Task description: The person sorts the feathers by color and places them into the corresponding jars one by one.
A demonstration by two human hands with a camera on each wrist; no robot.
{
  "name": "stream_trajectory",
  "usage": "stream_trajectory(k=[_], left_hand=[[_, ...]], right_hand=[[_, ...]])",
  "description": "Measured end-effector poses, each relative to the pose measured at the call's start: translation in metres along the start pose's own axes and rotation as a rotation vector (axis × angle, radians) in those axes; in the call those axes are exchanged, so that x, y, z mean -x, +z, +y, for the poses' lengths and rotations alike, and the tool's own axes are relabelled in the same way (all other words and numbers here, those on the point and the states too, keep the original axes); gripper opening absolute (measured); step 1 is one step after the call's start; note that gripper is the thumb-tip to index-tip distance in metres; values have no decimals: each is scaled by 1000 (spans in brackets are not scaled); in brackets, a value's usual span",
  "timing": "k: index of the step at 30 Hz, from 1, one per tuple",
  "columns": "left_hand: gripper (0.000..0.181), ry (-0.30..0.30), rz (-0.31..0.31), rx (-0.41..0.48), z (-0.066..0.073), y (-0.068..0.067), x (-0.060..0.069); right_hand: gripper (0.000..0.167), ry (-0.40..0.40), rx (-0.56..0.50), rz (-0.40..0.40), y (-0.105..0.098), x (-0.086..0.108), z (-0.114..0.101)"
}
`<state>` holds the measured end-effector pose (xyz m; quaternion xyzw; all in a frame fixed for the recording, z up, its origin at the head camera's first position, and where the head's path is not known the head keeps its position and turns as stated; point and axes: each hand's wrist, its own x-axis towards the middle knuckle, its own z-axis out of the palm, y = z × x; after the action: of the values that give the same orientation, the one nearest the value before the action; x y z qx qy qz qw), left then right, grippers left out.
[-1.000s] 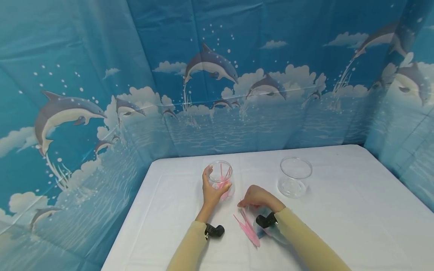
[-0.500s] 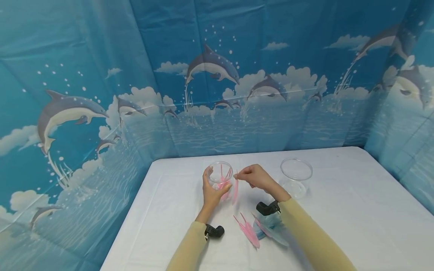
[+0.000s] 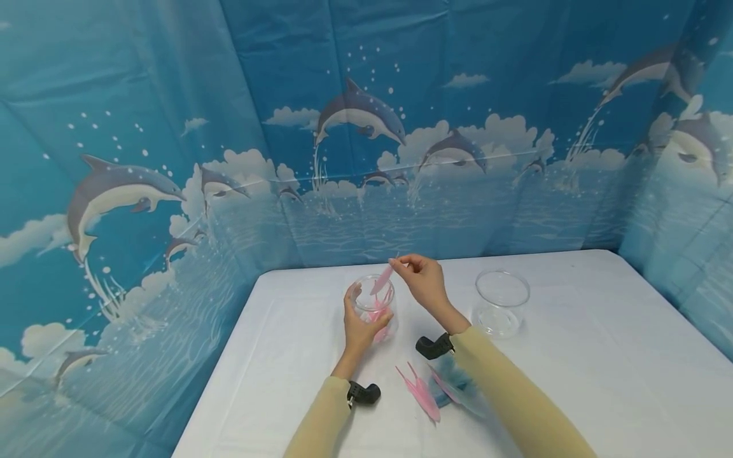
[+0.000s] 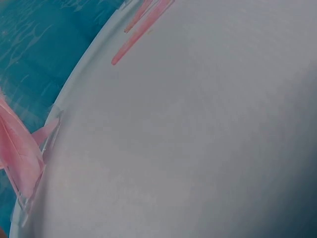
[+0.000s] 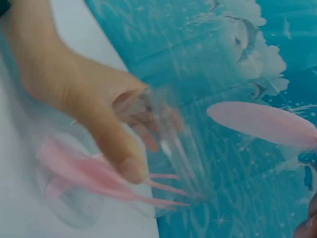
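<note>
My left hand point(image 3: 359, 331) grips the side of a clear round jar point(image 3: 363, 306) with several pink feathers point(image 3: 378, 316) inside, their quills pointing up. My right hand point(image 3: 424, 283) pinches one pink feather point(image 3: 382, 280) by its quill end. The vane slants down over the jar's mouth. In the right wrist view this feather point(image 5: 262, 121) stands apart from the jar's rim point(image 5: 173, 134), and my left thumb lies along the jar wall. The left wrist view catches only part of the jar's feathers point(image 4: 22, 153) at its left edge; the left hand is mostly outside that view.
Pink feathers point(image 3: 422, 399) lie on the white table point(image 3: 275, 381) in front. Beside them is a pile of blue feathers point(image 3: 449, 381) with a pink one on it, partly hidden by my right sleeve. A second clear jar point(image 3: 497, 323) stands to the right. A dolphin-print curtain point(image 3: 355, 210) rises behind.
My right hand has picked a pink feather from the pile and carried it up and left to above the jar, tilting it toward the opening. My left hand stays on the jar.
</note>
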<state>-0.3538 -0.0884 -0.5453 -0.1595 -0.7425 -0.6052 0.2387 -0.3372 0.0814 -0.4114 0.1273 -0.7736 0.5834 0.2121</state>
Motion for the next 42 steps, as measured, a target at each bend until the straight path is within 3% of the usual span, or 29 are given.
stream_trajectory(k=[7,10,15,18,21,27,30,35,42], left_hand=[[97,-21,-12,5,6,0,2],[96,-27,-12,0,1,0,1],[97,-2,-8,15,1,1,-1],[97,-5,-7,18,1,1,-1],[98,-8,-7,15,2,1,-1],[97,49,-2,50,5,1,0],[97,47,-1,48,5,0,-1],[98,-5,-11,19,0,1,-1],[98,16,-3,55,-4,0,0]], right_hand=[[26,-92,318,-76,10,11,8],[25,-112,356,-107,10,13,10],[25,-115,326,-108,1,13,13],[26,-75,322,-117,-7,14,17],[30,13,360,-183,-15,18,22],[36,280,516,-520,-22,32,32],[39,353,598,-653,-19,41,39],[39,396,684,-701,-9,57,46],[46,357,792,-719,4,77,50]])
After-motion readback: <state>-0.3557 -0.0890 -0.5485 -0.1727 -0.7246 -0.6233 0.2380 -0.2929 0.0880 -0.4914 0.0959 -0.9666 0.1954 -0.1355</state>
